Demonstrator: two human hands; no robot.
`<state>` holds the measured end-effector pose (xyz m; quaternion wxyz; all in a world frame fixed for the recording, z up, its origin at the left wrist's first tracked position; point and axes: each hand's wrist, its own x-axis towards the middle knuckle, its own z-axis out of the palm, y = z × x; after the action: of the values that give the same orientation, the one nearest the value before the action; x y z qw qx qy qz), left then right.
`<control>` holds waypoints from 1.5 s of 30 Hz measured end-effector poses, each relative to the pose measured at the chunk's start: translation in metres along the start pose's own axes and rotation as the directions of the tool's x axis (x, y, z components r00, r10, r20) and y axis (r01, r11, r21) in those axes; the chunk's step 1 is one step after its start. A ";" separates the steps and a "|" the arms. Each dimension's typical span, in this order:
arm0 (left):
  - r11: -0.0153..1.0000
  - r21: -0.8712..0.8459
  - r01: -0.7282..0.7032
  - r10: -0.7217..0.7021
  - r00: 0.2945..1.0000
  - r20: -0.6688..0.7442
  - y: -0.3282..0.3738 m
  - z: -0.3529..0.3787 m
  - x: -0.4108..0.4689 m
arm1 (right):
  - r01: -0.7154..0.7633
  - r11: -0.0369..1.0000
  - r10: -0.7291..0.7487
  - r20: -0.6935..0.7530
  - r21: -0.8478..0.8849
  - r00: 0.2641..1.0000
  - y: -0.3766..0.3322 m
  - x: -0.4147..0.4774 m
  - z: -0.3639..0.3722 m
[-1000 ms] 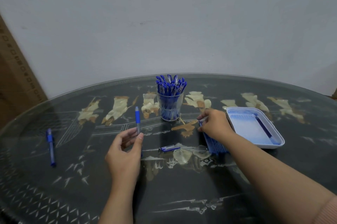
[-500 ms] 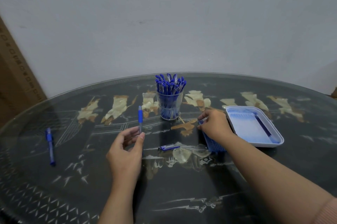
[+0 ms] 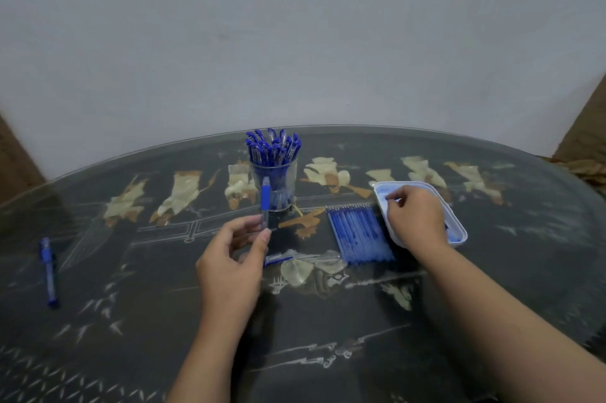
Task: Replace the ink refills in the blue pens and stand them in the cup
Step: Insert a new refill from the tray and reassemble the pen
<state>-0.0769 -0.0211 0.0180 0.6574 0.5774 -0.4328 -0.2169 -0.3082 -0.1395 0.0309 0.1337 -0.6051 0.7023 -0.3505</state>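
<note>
My left hand (image 3: 229,268) pinches a blue pen barrel (image 3: 265,201) between thumb and fingers and holds it upright, just in front of the clear cup (image 3: 275,188). Several blue pens (image 3: 272,145) stand in that cup. A row of blue refills (image 3: 357,232) lies flat to the right of the cup. My right hand (image 3: 416,219) hovers over the white tray (image 3: 459,232) with its fingertips curled down near the tray's far left corner; whether they pinch anything is hidden. A small blue pen part (image 3: 278,260) lies on the table by my left thumb.
One more blue pen (image 3: 49,271) lies alone at the far left of the dark glass-topped table (image 3: 164,320). A plain wall stands right behind the table's far edge. Brown cardboard shows at both sides.
My right hand left the refill row and moved right, over the tray, uncovering the refills. My left hand shifted the upright barrel slightly right, toward the cup.
</note>
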 end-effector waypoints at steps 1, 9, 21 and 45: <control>1.000 0.006 -0.010 0.010 1.000 0.011 0.001 0.005 -0.003 | -0.036 0.998 0.036 0.001 -0.056 0.999 0.008 0.003 -0.006; 1.000 -0.008 -0.010 0.011 0.997 0.081 0.001 0.032 -0.023 | 0.000 0.882 0.040 0.076 -0.471 0.996 0.048 0.020 -0.032; 1.000 0.004 0.002 -0.003 0.987 0.162 -0.004 0.042 -0.034 | 0.087 0.795 -0.010 0.131 -0.601 0.991 0.044 0.019 -0.032; 0.987 0.092 -0.129 0.101 0.961 0.259 -0.011 0.038 -0.031 | -0.414 -0.054 -0.098 0.408 0.909 0.908 -0.059 -0.062 -0.035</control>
<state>-0.1221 -0.0207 -0.0043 0.5759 0.5536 -0.5572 -0.2267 -0.2700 -0.0705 0.0801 0.6892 -0.2852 0.2637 -0.6117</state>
